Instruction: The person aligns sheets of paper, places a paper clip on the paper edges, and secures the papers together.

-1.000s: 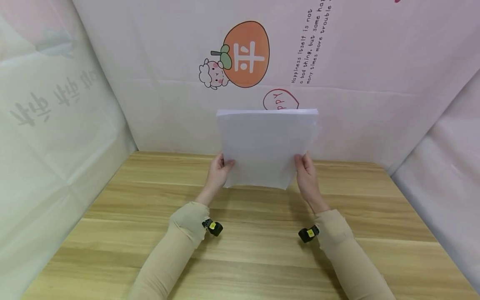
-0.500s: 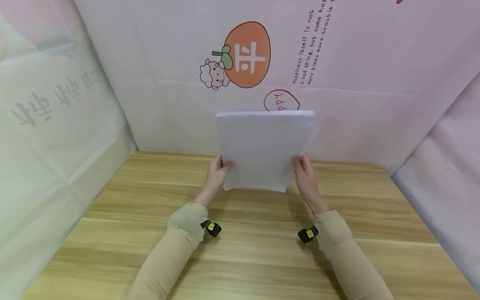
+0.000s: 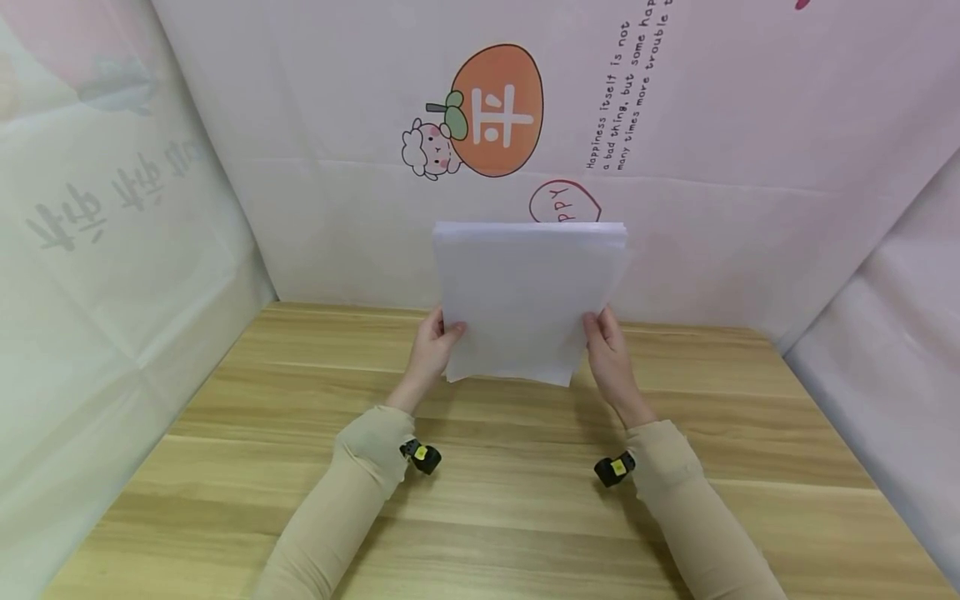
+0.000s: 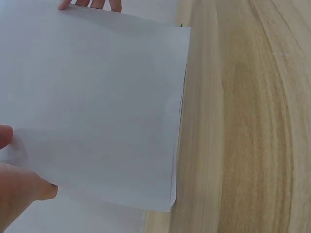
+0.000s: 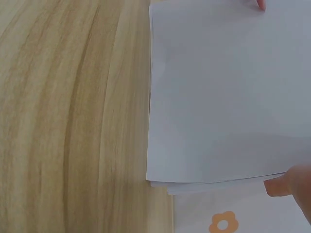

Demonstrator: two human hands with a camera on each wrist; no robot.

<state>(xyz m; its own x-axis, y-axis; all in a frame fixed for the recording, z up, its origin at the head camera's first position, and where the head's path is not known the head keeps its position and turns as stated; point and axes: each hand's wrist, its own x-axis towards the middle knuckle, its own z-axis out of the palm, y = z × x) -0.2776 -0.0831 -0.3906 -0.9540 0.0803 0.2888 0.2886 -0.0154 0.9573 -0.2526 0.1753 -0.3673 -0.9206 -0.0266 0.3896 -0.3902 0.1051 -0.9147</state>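
Observation:
A stack of white paper (image 3: 525,300) is held upright in front of me, over the far part of the table. My left hand (image 3: 432,346) grips its left edge, thumb on the near face and the other fingers mostly hidden behind. On the opposite side my right hand (image 3: 611,354) holds the right edge in the same way. In the right wrist view, the lower sheets of the paper stack (image 5: 209,97) stick out unevenly past the top sheet. The left wrist view shows the paper stack (image 4: 97,107) with its edge sheets slightly apart near the corner.
The wood-grain table (image 3: 495,500) extends beneath both arms. Behind it hangs a pale printed cloth (image 3: 360,233) with an orange fruit drawing (image 3: 497,110) and lettering. White cloth walls (image 3: 135,317) close in the left and right sides. Each wrist carries a small black camera (image 3: 422,457).
The stack's right edge and my right hand have moved slightly left. The stack's lower edge sits a little lower. Both hands keep their hold on the paper.

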